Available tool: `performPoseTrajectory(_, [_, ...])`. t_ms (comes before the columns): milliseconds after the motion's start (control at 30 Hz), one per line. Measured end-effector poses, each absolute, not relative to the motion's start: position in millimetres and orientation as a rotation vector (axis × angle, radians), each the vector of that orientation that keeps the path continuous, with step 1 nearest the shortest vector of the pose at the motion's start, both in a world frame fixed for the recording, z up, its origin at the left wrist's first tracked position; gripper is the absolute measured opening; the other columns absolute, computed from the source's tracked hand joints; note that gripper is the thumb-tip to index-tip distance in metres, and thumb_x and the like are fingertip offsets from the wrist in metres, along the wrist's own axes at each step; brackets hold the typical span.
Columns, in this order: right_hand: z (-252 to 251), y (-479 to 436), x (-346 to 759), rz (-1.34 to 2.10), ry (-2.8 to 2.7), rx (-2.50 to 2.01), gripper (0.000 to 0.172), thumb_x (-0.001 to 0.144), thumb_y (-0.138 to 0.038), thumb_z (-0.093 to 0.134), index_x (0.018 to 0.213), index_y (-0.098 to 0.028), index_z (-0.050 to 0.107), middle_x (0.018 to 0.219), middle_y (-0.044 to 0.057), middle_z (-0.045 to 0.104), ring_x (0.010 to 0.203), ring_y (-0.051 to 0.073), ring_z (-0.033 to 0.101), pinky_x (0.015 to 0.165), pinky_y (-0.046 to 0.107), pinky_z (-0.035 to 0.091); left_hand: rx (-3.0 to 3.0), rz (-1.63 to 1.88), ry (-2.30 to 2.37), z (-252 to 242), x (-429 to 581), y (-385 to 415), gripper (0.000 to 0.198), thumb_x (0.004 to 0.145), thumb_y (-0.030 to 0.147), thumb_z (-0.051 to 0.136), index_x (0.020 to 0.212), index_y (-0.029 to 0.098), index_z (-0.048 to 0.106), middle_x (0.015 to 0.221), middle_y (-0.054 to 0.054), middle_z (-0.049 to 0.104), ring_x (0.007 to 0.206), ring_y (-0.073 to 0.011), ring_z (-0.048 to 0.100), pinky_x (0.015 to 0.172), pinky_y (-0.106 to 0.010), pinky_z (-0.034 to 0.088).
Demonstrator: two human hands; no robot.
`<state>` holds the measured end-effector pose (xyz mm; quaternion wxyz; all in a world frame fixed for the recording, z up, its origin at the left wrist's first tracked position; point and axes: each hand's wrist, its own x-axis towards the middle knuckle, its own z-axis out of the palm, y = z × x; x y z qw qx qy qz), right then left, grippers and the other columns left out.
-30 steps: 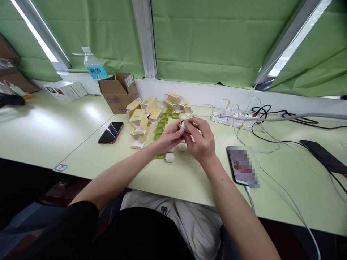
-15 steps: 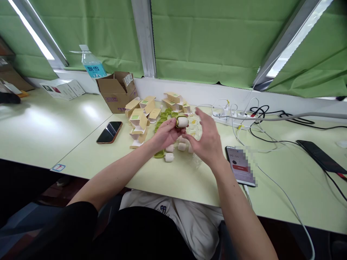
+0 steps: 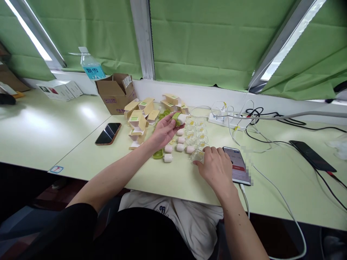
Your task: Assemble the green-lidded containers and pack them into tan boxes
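My left hand (image 3: 162,130) is closed around a small white roller in a green frame (image 3: 179,118), held a little above the table. My right hand (image 3: 215,167) rests low on the table, its fingers curled onto a clear plastic cap (image 3: 197,155) beside a phone with a lit screen (image 3: 236,164). Several white rollers (image 3: 179,147) and more clear caps (image 3: 195,133) lie between the hands. A loose green frame (image 3: 158,155) sits by my left wrist. Small tan cartons (image 3: 138,121) are piled behind my left hand.
A dark phone (image 3: 107,133) lies left of the cartons. An open brown box (image 3: 116,92) and a water bottle (image 3: 90,66) stand at the back left. A power strip (image 3: 227,121) with tangled cables runs along the back right; another black phone (image 3: 311,155) lies far right.
My right hand let go of the roller and dropped down to the right onto a clear cap by the lit phone. My left hand kept the roller in its green frame.
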<state>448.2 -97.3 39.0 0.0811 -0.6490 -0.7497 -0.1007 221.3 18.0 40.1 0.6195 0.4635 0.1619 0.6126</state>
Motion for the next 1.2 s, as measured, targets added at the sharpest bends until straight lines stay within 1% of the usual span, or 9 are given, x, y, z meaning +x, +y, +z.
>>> performPoseTrajectory(333, [36.1, -97.7, 445.6, -0.224, -2.197, -1.910, 0.034, 0.099, -0.027, 0.080, 0.128, -0.015, 0.068, 0.122, 0.016, 0.079, 0.115, 0.037, 0.074, 0.090, 0.045, 0.053, 1.093, 1.420, 0.372, 42.3, 220.7, 17.9, 0.062, 0.082, 0.044, 0.102, 0.135, 0.023, 0.077, 0.129, -0.008, 0.081, 0.128, -0.0250, 0.076, 0.128, -0.051, 0.054])
performPoseTrajectory(467, [44.2, -102.2, 455.4, 0.017, -2.051, -1.756, 0.037, 0.096, -0.023, 0.077, 0.132, -0.019, 0.068, 0.131, 0.015, 0.073, 0.118, 0.035, 0.074, 0.097, 0.049, 0.060, 1.092, 1.422, 0.358, 46.2, 221.1, 14.2, 0.060, 0.080, 0.043, 0.104, 0.131, 0.023, 0.078, 0.128, -0.007, 0.080, 0.123, -0.0228, 0.076, 0.126, -0.049, 0.055])
performPoseTrajectory(567, [60.0, -97.1, 460.5, 0.280, -1.832, -1.402, 0.037, 0.095, -0.029, 0.074, 0.131, -0.024, 0.068, 0.134, 0.013, 0.066, 0.121, 0.032, 0.075, 0.104, 0.052, 0.064, 1.132, 1.418, 0.372, 46.9, 222.2, 12.5, 0.062, 0.081, 0.046, 0.103, 0.134, 0.024, 0.077, 0.125, -0.007, 0.080, 0.121, -0.0219, 0.076, 0.124, -0.047, 0.056])
performPoseTrajectory(667, [75.5, -75.1, 454.3, 0.616, -1.600, -1.058, 0.040, 0.091, -0.037, 0.078, 0.130, -0.028, 0.069, 0.141, 0.011, 0.060, 0.119, 0.027, 0.078, 0.097, 0.047, 0.069, 1.200, 1.438, 0.414, 46.0, 222.8, 13.3, 0.067, 0.082, 0.051, 0.101, 0.139, 0.025, 0.075, 0.130, -0.008, 0.079, 0.119, -0.0207, 0.076, 0.119, -0.042, 0.058])
performPoseTrajectory(733, [81.6, -53.8, 445.7, 0.793, -1.507, -0.939, 0.044, 0.083, -0.040, 0.085, 0.123, -0.026, 0.073, 0.138, 0.010, 0.064, 0.112, 0.026, 0.079, 0.090, 0.043, 0.069, 1.261, 1.469, 0.444, 45.6, 222.1, 14.8, 0.069, 0.083, 0.054, 0.100, 0.141, 0.026, 0.075, 0.136, -0.010, 0.078, 0.121, -0.0217, 0.075, 0.116, -0.039, 0.058])
performPoseTrajectory(833, [82.7, -24.1, 433.2, 1.039, -1.439, -0.827, 0.055, 0.072, -0.040, 0.096, 0.120, -0.023, 0.078, 0.120, 0.007, 0.077, 0.100, 0.023, 0.077, 0.089, 0.040, 0.066, 1.375, 1.529, 0.485, 47.0, 218.9, 16.1, 0.069, 0.084, 0.057, 0.098, 0.143, 0.026, 0.075, 0.144, -0.012, 0.077, 0.134, -0.0267, 0.071, 0.116, -0.037, 0.057])
performPoseTrajectory(900, [79.4, -11.5, 427.3, 1.179, -1.354, -0.758, 0.063, 0.066, -0.041, 0.102, 0.122, -0.024, 0.078, 0.110, 0.005, 0.082, 0.096, 0.022, 0.077, 0.082, 0.036, 0.065, 1.455, 1.563, 0.513, 49.7, 216.4, 14.8, 0.068, 0.087, 0.058, 0.095, 0.144, 0.026, 0.076, 0.148, -0.013, 0.075, 0.138, -0.0289, 0.069, 0.117, -0.037, 0.056])
performPoseTrajectory(1033, [71.2, -4.7, 420.2, 1.327, -1.178, -0.666, 0.070, 0.061, -0.047, 0.109, 0.119, -0.026, 0.075, 0.104, 0.003, 0.087, 0.090, 0.020, 0.079, 0.071, 0.031, 0.065, 1.583, 1.550, 0.551, 54.8, 214.9, 9.2, 0.061, 0.093, 0.057, 0.090, 0.144, 0.025, 0.077, 0.152, -0.014, 0.074, 0.134, -0.0292, 0.071, 0.114, -0.038, 0.057])
performPoseTrajectory(1200, [67.9, -8.6, 415.7, 1.329, -1.152, -0.649, 0.069, 0.061, -0.050, 0.110, 0.115, -0.025, 0.074, 0.096, 0.000, 0.087, 0.084, 0.019, 0.079, 0.076, 0.035, 0.069, 1.684, 1.518, 0.551, 53.3, 216.8, 7.5, 0.057, 0.096, 0.055, 0.087, 0.144, 0.026, 0.077, 0.155, -0.014, 0.072, 0.139, -0.0313, 0.069, 0.118, -0.042, 0.056])
